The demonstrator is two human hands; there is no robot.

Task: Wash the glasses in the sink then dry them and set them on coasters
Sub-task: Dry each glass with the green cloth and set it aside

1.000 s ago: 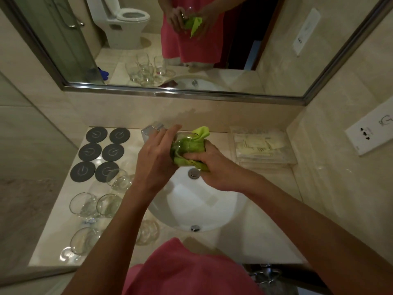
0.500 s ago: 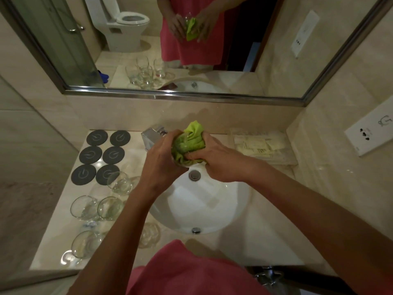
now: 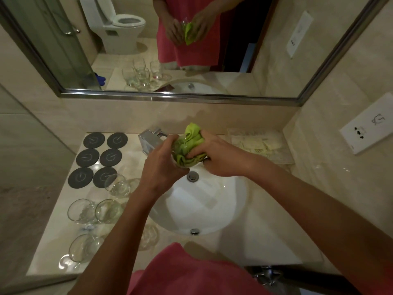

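Over the round white basin (image 3: 204, 209) the person is partway through drying one clear stemless glass (image 3: 180, 150). The left hand (image 3: 163, 165) is curled round the outside of that glass, holding it just above the basin's far rim, in front of the square chrome tap (image 3: 148, 140). The right hand (image 3: 214, 156) pinches a bright green cloth (image 3: 192, 136) with bent fingers and has it stuffed down into the glass's mouth, a tuft of it sticking up above the knuckles.

To my eye the job is hardly begun on the setting-out side. Six round dark grey coasters (image 3: 100, 158) lie in two columns on the pale stone counter (image 3: 255, 241) left of the basin, toward the back wall, and every one of them is bare. Nearer than the coasters, also left of the basin, a cluster of similar clear glasses (image 3: 100, 211) sits on the counter, one of them just touching the edge of the nearest coaster. Whether those have been washed I cannot tell, though shiny patches around them look like water. I can make out about five there, some partly hidden by the left forearm.

So I would judge: one glass in the drying stage, none placed, and the rest waiting for drying and a coaster each.
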